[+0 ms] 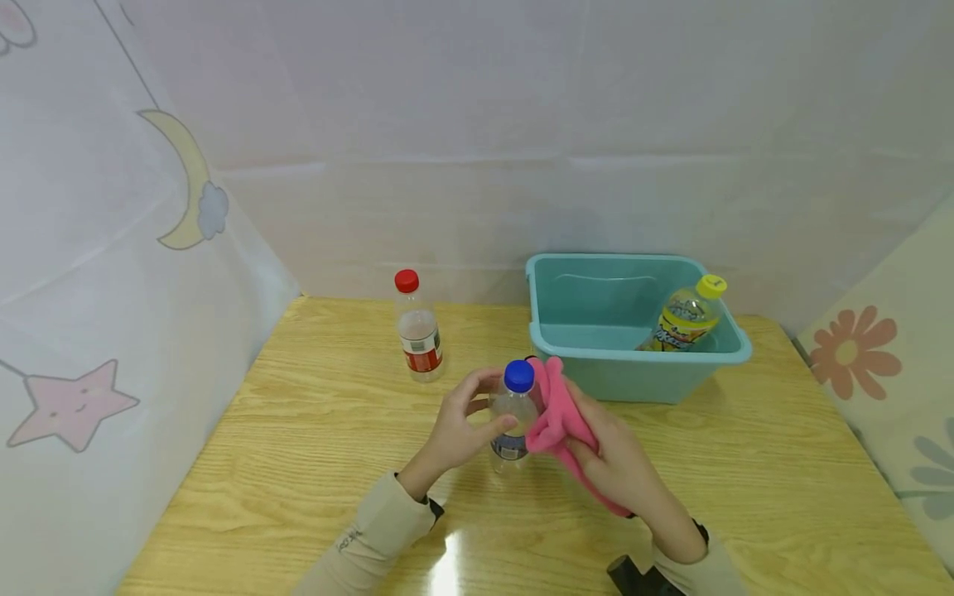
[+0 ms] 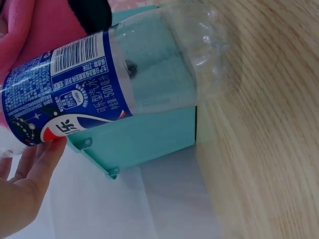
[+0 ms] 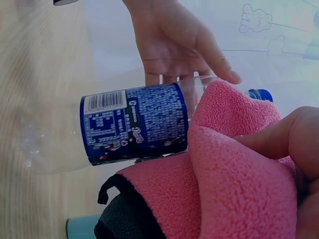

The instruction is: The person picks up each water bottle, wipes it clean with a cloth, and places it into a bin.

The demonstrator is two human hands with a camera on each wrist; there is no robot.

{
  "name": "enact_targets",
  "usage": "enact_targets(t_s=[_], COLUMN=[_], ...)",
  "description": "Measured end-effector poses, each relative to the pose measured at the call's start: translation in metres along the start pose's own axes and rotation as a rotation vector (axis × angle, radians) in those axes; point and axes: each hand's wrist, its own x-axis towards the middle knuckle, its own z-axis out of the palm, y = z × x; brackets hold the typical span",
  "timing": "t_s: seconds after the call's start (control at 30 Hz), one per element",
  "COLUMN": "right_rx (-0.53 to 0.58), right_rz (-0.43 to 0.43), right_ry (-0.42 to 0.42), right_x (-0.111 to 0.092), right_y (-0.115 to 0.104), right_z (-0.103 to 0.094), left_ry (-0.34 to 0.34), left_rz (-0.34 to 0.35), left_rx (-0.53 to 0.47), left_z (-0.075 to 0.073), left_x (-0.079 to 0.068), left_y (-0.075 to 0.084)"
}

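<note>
A clear plastic bottle (image 1: 510, 448) with a blue cap (image 1: 519, 376) and a blue label stands upright on the table. My left hand (image 1: 455, 425) holds its side, the thumb across the front and the fingers reaching behind. From the other side, my right hand (image 1: 617, 457) grips a bunched pink cloth (image 1: 557, 414), which lies against the bottle's upper part. In the right wrist view the cloth (image 3: 239, 164) is fluffy, with black edging and a dark underside, and partly covers the bottle's shoulder. The bottle's label (image 2: 65, 89) shows a barcode in the left wrist view.
Behind the hands on the right sits a turquoise bin (image 1: 641, 377), with a yellow-capped bottle (image 1: 681, 323) leaning inside it. A red-capped clear bottle (image 1: 420, 339) stands at the back left. Patterned cloth walls (image 1: 447, 165) border the wooden table (image 1: 298, 430).
</note>
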Motion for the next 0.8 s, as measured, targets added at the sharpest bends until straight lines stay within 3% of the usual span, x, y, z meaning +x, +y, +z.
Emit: enact_targets(t_s=[0.07,0.63,0.8], right_rx=[-0.016,-0.085,-0.072], right_rz=[-0.021,-0.098,-0.076], right_ry=[0.01,0.03,0.023], right_x=[0.001,0.008,0.007], right_y=[-0.001,-0.008,-0.006], right_z=[-0.001,0.004,0.007], left_ry=[0.0,-0.006,-0.007], left_rz=[-0.004,-0.012,-0.014], left_rx=[-0.008,-0.034,-0.036], left_z=[-0.001,-0.001,0.0], left_x=[0.0,0.002,0.002], left_y=[0.006,0.004,-0.008])
